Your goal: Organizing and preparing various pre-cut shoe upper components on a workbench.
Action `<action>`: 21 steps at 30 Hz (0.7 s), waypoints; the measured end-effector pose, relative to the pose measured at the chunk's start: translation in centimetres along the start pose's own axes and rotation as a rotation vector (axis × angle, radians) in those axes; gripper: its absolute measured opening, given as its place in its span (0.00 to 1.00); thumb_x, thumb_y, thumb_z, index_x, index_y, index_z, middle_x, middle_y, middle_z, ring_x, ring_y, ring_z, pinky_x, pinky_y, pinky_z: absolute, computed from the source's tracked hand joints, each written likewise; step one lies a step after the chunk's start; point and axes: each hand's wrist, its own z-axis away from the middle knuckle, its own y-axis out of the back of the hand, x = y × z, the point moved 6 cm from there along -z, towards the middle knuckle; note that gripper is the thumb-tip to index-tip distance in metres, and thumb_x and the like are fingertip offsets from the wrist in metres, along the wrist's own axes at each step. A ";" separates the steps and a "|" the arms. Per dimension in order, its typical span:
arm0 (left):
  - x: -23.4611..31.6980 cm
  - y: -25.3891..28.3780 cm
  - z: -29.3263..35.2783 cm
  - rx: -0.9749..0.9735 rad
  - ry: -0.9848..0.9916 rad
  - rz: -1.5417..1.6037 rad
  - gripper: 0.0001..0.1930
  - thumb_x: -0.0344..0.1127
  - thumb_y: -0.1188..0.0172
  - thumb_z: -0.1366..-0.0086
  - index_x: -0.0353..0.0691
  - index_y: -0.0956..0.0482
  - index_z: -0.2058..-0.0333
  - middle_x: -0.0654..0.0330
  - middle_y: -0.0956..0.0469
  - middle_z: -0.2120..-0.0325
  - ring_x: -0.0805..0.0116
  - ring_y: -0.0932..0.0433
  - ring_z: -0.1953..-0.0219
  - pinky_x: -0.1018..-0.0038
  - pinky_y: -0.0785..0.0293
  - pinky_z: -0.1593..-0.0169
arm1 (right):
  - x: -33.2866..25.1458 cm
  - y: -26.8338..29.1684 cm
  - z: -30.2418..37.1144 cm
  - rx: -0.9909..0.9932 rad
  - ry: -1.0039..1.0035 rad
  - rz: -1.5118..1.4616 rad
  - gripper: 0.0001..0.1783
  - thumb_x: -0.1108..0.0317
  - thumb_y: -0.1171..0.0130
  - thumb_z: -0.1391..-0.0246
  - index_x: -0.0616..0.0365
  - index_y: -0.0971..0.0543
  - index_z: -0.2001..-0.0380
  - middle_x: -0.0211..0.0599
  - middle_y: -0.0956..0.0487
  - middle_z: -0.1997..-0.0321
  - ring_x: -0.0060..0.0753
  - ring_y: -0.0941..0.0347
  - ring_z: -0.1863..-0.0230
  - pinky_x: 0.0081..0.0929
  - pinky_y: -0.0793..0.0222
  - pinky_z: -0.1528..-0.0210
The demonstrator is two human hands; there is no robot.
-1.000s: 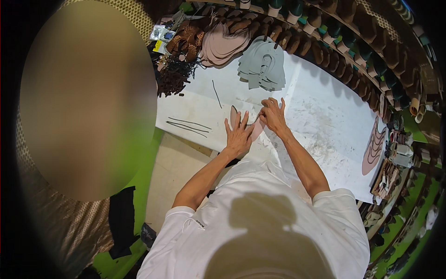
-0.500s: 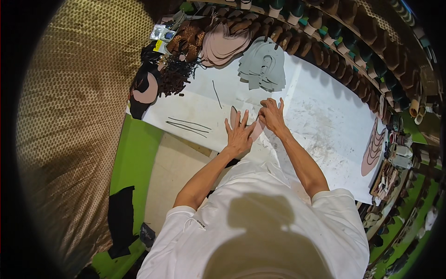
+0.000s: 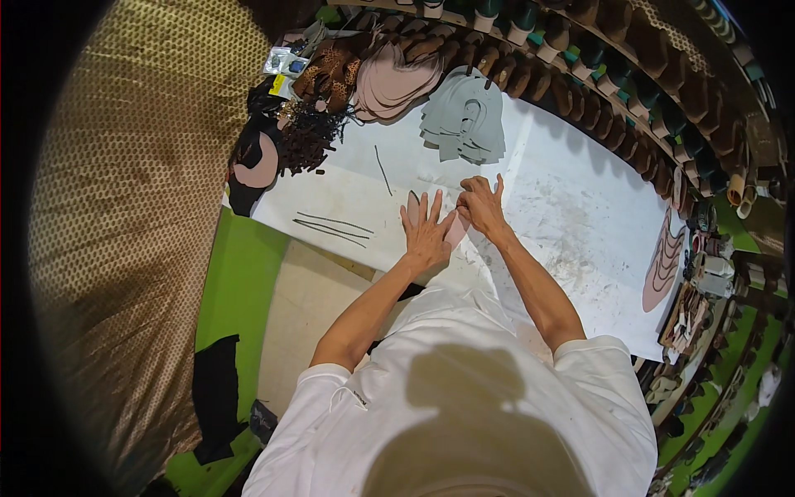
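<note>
The left hand (image 3: 428, 238), fingers spread, partly covers the pink piece (image 3: 456, 230), hiding its long axis; the right hand (image 3: 484, 205) bends at its far right, grasp unclear.

free white tabletop (image 3: 580, 207) beside your right hand (image 3: 482, 205), grey stack (image 3: 451, 116) blocking you straight ahead, black strips (image 3: 331, 227) leftward, seemingly flat

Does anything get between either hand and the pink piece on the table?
Nothing visible does. The left hand lies spread over the pink piece; the right hand has its fingertips at the piece's right end. The grey stack sits beyond both.
</note>
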 end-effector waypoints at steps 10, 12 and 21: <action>-0.1 -0.2 -0.4 0.054 -0.022 0.002 0.38 0.37 0.34 0.50 0.54 0.24 0.35 0.52 0.60 0.20 0.40 0.62 0.20 0.20 0.68 0.31 | 1.8 0.5 2.5 0.040 -0.172 -0.110 0.12 0.58 0.31 0.43 0.46 0.11 0.57 0.34 0.24 0.37 0.41 0.34 0.30 0.72 0.64 0.24; 0.0 -0.1 -0.5 0.050 -0.020 0.016 0.38 0.37 0.34 0.49 0.53 0.24 0.35 0.51 0.59 0.20 0.39 0.62 0.20 0.20 0.67 0.31 | 1.7 0.7 2.8 0.051 -0.165 -0.093 0.12 0.58 0.31 0.43 0.46 0.11 0.57 0.34 0.23 0.37 0.41 0.34 0.30 0.71 0.64 0.24; 0.0 -0.1 -0.6 0.063 -0.045 -0.002 0.36 0.37 0.34 0.47 0.51 0.23 0.36 0.49 0.57 0.21 0.39 0.61 0.21 0.19 0.67 0.32 | 0.9 0.3 2.9 0.116 -0.102 0.020 0.08 0.62 0.32 0.47 0.51 0.11 0.65 0.34 0.23 0.36 0.44 0.34 0.30 0.70 0.64 0.24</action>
